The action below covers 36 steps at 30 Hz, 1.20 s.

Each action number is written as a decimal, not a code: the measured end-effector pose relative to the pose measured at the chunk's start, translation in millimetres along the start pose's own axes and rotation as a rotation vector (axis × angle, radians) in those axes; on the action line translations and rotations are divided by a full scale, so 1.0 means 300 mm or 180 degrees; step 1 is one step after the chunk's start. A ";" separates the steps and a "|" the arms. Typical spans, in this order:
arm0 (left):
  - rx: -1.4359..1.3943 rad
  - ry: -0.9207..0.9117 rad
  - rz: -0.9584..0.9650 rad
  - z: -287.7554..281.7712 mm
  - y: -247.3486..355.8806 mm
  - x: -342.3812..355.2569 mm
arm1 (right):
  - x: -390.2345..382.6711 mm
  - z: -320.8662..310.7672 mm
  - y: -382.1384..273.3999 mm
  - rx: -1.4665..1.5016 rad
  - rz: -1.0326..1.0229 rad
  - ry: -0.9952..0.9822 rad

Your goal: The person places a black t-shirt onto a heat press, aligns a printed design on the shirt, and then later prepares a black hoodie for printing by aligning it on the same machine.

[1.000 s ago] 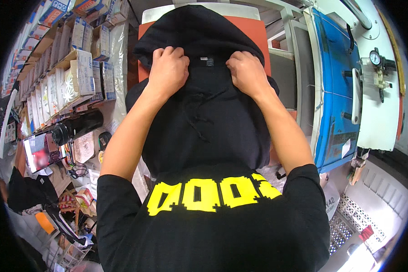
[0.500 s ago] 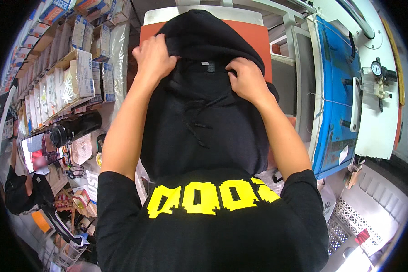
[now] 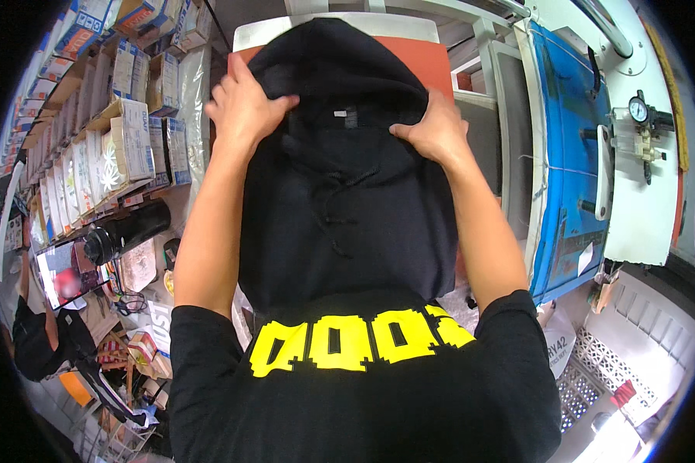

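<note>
Black fabric drawstring hoodie (image 3: 355, 266) — we see left hand (image 3: 245, 109) spread at left of hood (image 3: 336, 65), right hand (image 3: 440, 130) spread at right.

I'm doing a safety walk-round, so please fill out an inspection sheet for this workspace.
Surface: orange board, partly covered by clothing.
Job's things: black hoodie, laid front up, hood at the far end.
Clutter: boxes packed together at left; black bottle nearby.
Hands: left hand spread at the hood's left side; right hand at its right, grip unclear.
Cables: tangled dark cords below the bottle.
Surroundings: blue panel and gauge at right.
</note>
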<state>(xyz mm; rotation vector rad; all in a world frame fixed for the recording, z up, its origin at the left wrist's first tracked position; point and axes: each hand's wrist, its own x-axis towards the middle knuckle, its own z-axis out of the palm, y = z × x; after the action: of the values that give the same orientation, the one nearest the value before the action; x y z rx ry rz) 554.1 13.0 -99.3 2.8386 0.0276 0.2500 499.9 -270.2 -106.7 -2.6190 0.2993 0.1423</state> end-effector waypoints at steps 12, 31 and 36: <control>-0.0552 -0.0920 -0.0638 0.060 -0.038 0.008 | 0.006 -0.034 -0.050 0.0336 -0.0270 -0.0380; -0.0914 -0.1372 0.0162 0.014 -0.179 -0.020 | -0.015 -0.034 -0.069 0.0560 -0.0301 -0.0185; -0.0234 -0.1219 0.0844 0.048 -0.091 -0.086 | 0.003 -0.012 -0.069 0.0373 -0.0260 -0.0390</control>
<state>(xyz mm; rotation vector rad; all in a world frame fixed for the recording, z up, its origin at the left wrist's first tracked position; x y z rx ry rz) 531.3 33.9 -125.1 2.7616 -0.4293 -0.2363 505.8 -254.4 -94.0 -2.4896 0.1532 0.2488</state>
